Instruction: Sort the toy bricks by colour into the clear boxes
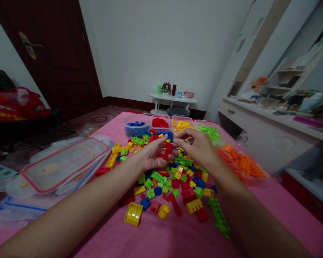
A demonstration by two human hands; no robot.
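Above a wide heap of mixed toy building bricks [177,179], my left hand [153,156] is turned partly palm up, its thumb stretched forward. Red building bricks [167,150] lie in its curled fingers. Close on its right, my right hand [197,145] is bent over with thumb and fingertips drawn together; whatever they pinch is too small or hidden to name. The heap holds yellow, green, blue and red pieces, among them a long green brick [219,216] and a yellow arched brick [133,214] at the near edge.
Behind the heap stand a round tub of blue bricks [136,130] and clear boxes of red [160,123], yellow [183,124] and green bricks [210,132]. Orange bricks [242,163] fill a box at right. Stacked plastic lids [67,163] lie at left on the pink cloth [161,240].
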